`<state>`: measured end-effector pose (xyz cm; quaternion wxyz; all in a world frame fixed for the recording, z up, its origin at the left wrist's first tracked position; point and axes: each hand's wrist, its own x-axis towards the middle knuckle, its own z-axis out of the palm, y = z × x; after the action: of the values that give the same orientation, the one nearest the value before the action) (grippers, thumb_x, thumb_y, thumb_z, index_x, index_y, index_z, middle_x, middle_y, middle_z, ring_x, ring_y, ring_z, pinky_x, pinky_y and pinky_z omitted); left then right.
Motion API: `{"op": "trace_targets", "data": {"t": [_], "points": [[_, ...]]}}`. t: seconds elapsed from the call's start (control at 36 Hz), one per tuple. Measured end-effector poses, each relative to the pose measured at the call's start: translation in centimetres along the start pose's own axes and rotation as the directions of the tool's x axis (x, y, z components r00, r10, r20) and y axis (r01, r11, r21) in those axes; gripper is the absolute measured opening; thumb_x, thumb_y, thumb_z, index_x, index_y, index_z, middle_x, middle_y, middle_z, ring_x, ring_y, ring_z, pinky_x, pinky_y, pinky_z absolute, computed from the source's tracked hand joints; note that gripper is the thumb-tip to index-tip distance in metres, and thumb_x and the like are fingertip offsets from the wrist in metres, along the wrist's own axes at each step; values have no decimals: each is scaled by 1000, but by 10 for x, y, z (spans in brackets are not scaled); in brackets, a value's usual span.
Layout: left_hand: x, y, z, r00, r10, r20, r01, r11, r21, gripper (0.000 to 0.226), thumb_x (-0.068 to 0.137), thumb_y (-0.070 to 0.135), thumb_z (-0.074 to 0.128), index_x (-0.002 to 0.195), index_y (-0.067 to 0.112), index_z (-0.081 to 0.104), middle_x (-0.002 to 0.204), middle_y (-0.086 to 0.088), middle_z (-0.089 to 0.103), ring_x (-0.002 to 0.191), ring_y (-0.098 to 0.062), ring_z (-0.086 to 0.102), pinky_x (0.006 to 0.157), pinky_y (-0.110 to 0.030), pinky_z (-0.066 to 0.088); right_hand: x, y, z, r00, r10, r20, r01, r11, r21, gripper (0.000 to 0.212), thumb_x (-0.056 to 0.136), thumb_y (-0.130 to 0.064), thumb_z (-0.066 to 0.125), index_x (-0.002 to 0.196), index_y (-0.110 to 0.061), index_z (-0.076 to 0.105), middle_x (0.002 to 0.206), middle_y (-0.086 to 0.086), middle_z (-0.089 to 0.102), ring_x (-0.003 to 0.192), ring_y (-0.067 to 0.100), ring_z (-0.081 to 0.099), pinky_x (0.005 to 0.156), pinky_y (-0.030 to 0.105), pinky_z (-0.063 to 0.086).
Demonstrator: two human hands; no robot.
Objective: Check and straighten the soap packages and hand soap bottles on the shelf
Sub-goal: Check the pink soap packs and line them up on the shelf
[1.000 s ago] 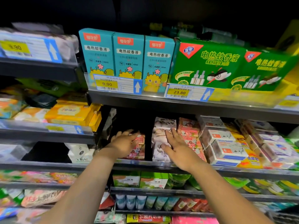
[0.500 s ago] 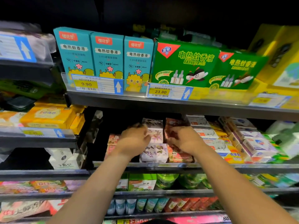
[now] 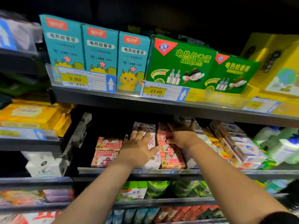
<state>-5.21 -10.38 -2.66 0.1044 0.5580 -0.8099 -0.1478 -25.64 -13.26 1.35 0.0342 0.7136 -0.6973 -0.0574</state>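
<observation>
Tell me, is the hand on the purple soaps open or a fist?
Open: the left hand lies flat on the purple soap packs, fingers straight and spread, gripping nothing.

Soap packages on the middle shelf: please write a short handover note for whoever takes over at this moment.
Left hand: open, flat on the white floral soap stack.
Right hand: grips the pink soap stack near its top.
Goat soap packages lie to the left, untouched; hand soap bottles stand far right, blurred.
Done: nothing clearly finished. Left: square both stacks, then check the rest.
</observation>
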Motion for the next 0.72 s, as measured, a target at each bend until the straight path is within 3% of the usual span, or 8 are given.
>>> {"op": "trace_targets", "data": {"t": [0.06,0.14,0.25,0.36,0.47,0.64,0.72], "points": [[0,-1,0,1000,-1,7,1,1000,8,79,92,73,30,155,28,19,163,1,16,150,-22,6,121,-50,9,1,-1,1,1000,21,-10,-21,1000,-5,81,88,-44,69,154,-35,25,159,5,31,144,30,31,115,50,24],[1,-1,-1,999,-13,39,12,999,35,80,92,74,28,156,28,15,164,1,11,151,-23,3,121,-51,6,4,0,3,998,58,15,-58,998,-8,75,86,-49,68,151,-33,32,157,5,34,145,30,28,117,53,14],[3,0,-2,996,-31,85,28,999,38,81,92,74,26,157,29,10,166,1,5,152,-23,-4,122,-51,3,9,1,2,996,77,43,-76,997,-5,73,89,-55,60,152,-36,29,165,1,18,152,29,10,116,62,-6],[3,-1,-1,994,-38,105,35,999,30,81,92,75,25,157,30,8,166,2,2,152,-22,-7,122,-51,0,10,2,0,995,80,54,-81,996,30,69,87,-49,67,146,-28,37,161,5,27,149,30,20,118,59,3],[3,-1,-1,995,-40,95,38,999,24,81,92,75,25,157,31,8,166,2,2,152,-22,-6,122,-51,1,10,2,1,995,86,42,-85,996,-23,84,75,-54,75,147,-34,36,160,2,29,150,29,16,113,72,-7],[1,-1,-1,998,-24,55,23,1000,13,79,92,73,30,157,30,13,165,1,8,152,-23,-1,122,-51,6,2,5,-4,997,77,-11,-77,997,20,76,70,-57,77,139,-42,49,153,-6,40,148,25,22,114,68,-7],[1,-2,1,999,-2,35,2,1000,-6,78,92,72,32,156,30,16,163,2,13,150,-22,3,120,-52,12,-2,9,-6,996,59,-66,-57,997,44,76,71,-58,76,139,-43,47,151,-6,43,144,24,28,117,64,2]]}}
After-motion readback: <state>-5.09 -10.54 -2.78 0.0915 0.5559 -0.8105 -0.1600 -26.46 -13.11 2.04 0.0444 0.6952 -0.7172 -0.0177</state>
